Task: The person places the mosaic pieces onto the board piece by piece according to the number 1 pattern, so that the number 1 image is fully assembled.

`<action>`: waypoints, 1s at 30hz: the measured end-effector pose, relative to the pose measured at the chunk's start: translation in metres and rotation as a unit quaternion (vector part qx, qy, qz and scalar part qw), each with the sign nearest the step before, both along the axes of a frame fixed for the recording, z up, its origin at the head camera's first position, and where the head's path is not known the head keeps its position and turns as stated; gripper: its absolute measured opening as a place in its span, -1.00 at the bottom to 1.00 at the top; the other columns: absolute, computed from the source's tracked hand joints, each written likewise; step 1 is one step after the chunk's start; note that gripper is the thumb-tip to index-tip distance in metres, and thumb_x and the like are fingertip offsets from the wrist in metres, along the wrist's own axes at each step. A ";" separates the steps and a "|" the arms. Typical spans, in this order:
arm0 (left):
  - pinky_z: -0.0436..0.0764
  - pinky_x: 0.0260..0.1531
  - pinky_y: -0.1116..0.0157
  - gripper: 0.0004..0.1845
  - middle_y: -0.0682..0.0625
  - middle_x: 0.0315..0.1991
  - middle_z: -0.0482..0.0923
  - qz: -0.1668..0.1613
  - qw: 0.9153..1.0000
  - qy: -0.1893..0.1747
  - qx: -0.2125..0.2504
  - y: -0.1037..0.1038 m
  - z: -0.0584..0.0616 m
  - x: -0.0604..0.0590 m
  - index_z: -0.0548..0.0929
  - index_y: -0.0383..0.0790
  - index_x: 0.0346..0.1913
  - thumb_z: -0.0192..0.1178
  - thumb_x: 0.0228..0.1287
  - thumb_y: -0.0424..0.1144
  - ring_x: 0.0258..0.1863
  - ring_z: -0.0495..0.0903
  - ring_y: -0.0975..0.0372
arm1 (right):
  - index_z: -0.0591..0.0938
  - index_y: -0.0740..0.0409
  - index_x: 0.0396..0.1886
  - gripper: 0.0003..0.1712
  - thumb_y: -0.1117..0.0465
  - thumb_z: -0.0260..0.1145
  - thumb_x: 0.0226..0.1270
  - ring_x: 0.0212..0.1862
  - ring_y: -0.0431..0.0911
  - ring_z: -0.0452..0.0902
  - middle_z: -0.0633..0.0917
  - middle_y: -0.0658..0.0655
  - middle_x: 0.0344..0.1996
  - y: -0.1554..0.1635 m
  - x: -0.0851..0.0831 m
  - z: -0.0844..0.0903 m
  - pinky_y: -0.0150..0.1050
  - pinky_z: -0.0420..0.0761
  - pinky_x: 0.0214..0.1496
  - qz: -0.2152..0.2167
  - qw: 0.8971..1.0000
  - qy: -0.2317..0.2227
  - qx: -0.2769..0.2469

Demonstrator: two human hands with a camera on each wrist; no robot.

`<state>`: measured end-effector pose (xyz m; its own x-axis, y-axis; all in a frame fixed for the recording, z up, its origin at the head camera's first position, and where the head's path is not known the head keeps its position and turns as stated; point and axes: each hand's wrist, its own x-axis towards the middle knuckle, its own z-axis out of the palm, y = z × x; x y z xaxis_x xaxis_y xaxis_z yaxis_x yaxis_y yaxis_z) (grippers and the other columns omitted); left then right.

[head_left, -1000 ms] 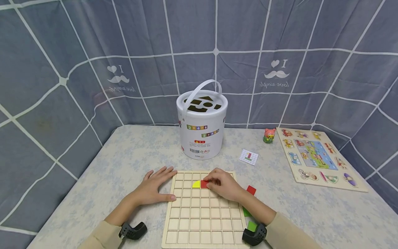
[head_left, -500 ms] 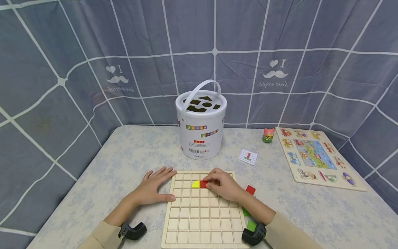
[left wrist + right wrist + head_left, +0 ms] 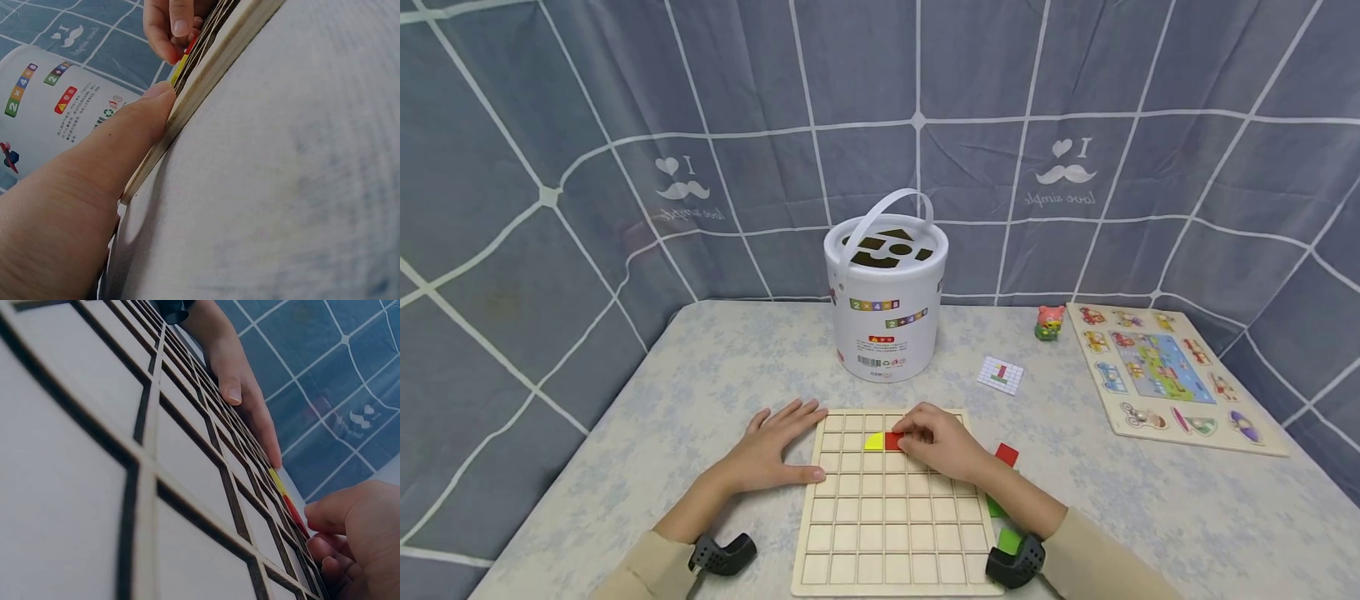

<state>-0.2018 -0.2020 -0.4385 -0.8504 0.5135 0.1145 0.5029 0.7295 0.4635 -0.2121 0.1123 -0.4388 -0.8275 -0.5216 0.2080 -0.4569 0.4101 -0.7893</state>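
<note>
**Red piece (image 3: 892,442) pinched over far part of grid board (image 3: 871,513)**

Right hand (image 3: 938,443) appears clamped on red piece, thumb and finger at its edge; yellow piece (image 3: 874,442) adjoins on the left. Left hand (image 3: 769,457) lies spread at the board's left edge.

Risk (judged): sideways drag could catch red piece on a cell rim or nudge yellow piece; a slipping left thumb could let the board shift.

Views: only head shows green tiles (image 3: 1009,542) right of the board; left wrist shows its side thickness.
</note>
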 end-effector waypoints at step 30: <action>-0.20 0.31 -0.27 -0.03 -0.08 0.49 0.14 0.000 1.000 -0.008 0.006 0.000 0.001 0.001 0.27 -0.06 0.49 0.28 0.07 0.33 0.49 -0.01 -0.07 | 0.68 0.21 -0.08 -0.77 0.16 0.28 0.42 -0.22 -0.15 0.51 0.62 0.01 -0.26 0.045 0.021 0.017 -0.28 0.54 -0.17 -0.007 0.997 -0.069 -0.023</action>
<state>-0.2008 -0.2024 -0.4372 -0.8525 0.5116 0.1071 0.4950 0.7247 0.4793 -0.1916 0.1570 -0.4223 -0.8567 -0.5028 0.1154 -0.3380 0.3781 -0.8619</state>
